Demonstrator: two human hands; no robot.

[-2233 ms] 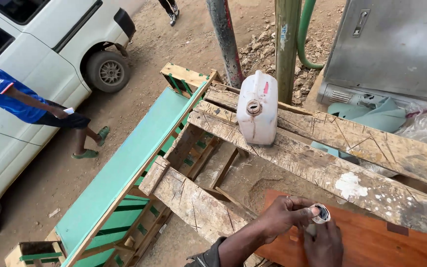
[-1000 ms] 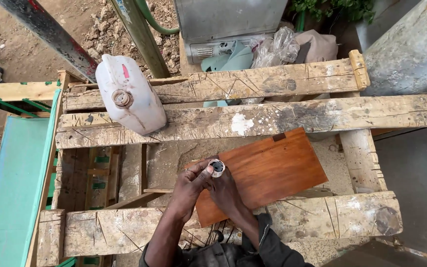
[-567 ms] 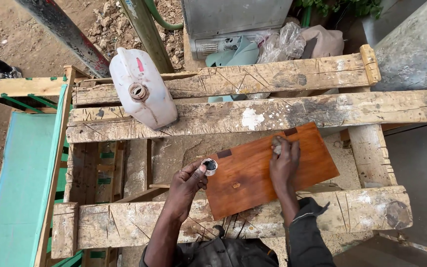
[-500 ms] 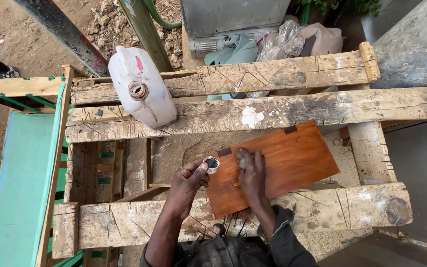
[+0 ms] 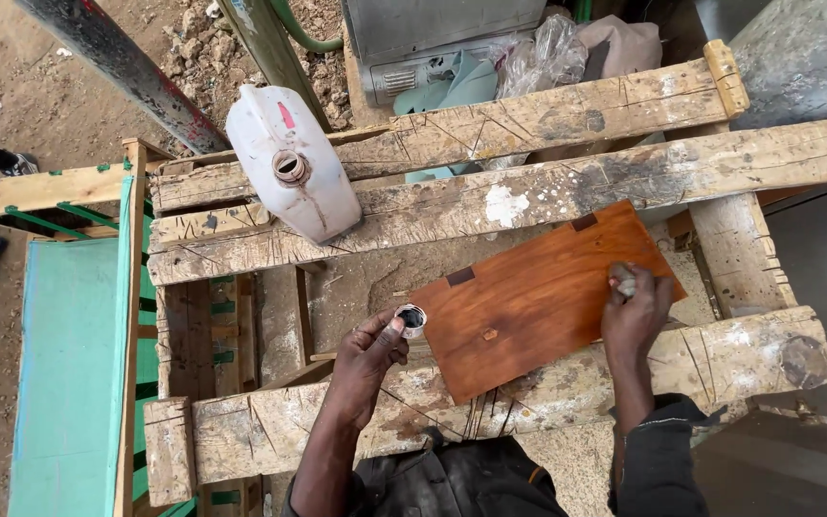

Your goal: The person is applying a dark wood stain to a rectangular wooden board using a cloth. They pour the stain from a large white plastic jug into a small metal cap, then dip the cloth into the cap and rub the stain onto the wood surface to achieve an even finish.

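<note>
At the right edge of the reddish-brown board [image 5: 538, 297], the right hand [image 5: 636, 311] is clenched on a small pale wad [image 5: 626, 282], pressing it down onto the glossy wood. Beside the board's left corner, the left hand [image 5: 366, 354] grips a small round open container [image 5: 412, 319], mouth upward and close by. Rough workbench planks [image 5: 720, 359] carry the board underneath; a white jerrycan [image 5: 289, 163] lies uncapped across the far planks.
</note>
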